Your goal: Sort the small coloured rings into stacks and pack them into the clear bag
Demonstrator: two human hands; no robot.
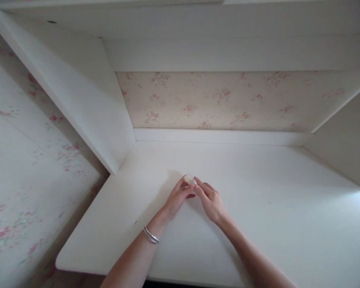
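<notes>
Both of my hands meet over the middle of a white desk top [258, 208]. My left hand [178, 198], with silver bangles [151, 235] on its wrist, pinches a small clear object with something yellowish inside [188, 179]. My right hand [210, 200] has its fingertips closed on the same small object from the right. The object is held just above or on the desk; which, I cannot tell. Most of it is hidden by my fingers.
The desk sits in a white alcove with a side panel [87, 104] on the left, another on the right [345, 136] and a shelf overhead. Floral wallpaper [222, 100] covers the back wall and the wall to the left. The desk's front left corner [63, 262] is rounded.
</notes>
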